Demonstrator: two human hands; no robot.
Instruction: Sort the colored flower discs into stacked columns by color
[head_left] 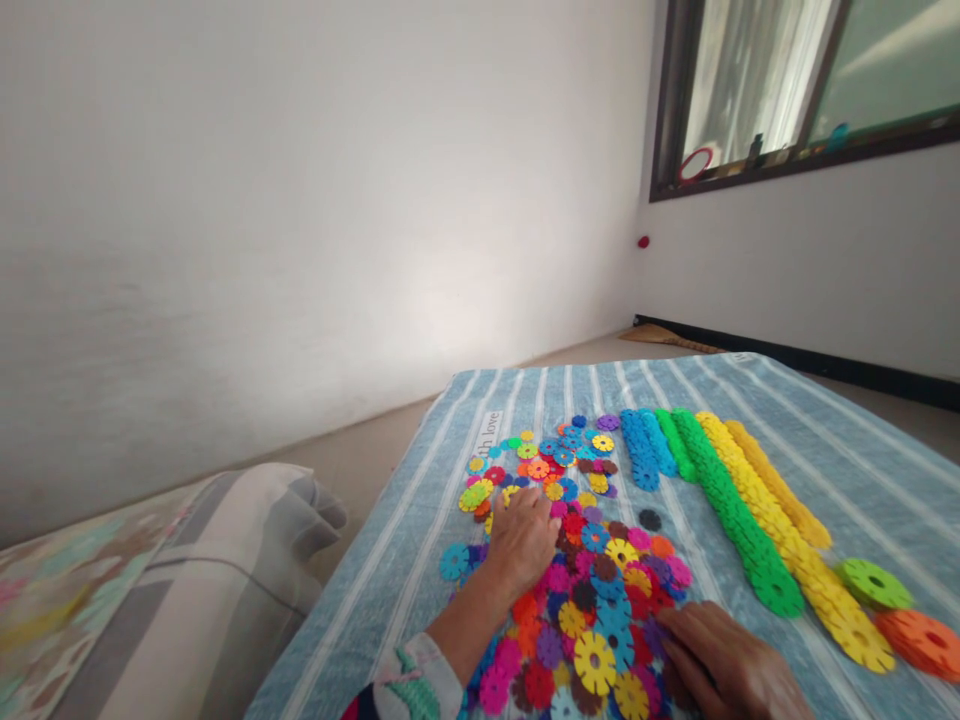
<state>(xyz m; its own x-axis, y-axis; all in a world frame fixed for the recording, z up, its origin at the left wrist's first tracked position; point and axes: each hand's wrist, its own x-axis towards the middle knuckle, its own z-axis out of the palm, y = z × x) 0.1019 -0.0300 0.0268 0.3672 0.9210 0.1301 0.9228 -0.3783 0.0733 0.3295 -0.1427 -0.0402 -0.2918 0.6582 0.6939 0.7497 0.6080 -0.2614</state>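
A loose pile of colourful notched plastic discs (595,660) covers the middle of the striped blue cloth (405,530). My left hand (523,540) reaches into the far part of the pile, fingers curled down among the discs; the fingertips and whatever they pinch are hidden. At the pile's near right edge, my right hand (731,665) rests low with its fingers pressed together. Brown and purple discs lie by its fingertips, and what it grips cannot be made out. A black disc (650,519) lies slightly apart from the pile.
Right of the pile run overlapping rows of blue discs (639,450), green discs (739,520) and yellow discs (795,545). Lime discs (874,583) and orange discs (922,643) are stacked at the right. A grey-striped cloth (225,560) lies at left, below a white wall (337,200).
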